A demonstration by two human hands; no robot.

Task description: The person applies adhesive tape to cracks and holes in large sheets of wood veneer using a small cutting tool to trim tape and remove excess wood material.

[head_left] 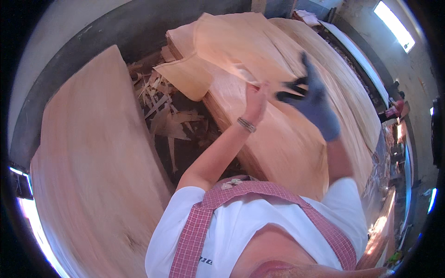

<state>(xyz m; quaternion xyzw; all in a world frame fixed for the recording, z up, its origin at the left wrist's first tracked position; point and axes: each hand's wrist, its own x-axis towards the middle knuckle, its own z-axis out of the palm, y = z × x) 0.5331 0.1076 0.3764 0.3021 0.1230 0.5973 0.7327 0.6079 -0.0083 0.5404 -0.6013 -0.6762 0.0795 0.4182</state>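
My left hand [256, 101], bare with a metal watch at the wrist, is closed over the stack, its fingers pinched on a thin wood veneer sheet [222, 41]. The sheet's edge lifts toward the fingers, and motion blurs the grip. One ragged corner of the sheet juts past the stack's left side. To the right, my right hand [313, 99] wears a blue-grey glove with black fingers. Its fingers are spread, and nothing shows between them. Beneath both hands lies a thick stack of veneer sheets [287, 143].
Another veneer stack [97, 153] fills the left side. Torn veneer scraps [169, 116] litter the gap between the stacks. Further veneer [333, 60] lies at the far right, and a person in a red top [395, 109] is beyond it. A grey wall [106, 34] curves behind.
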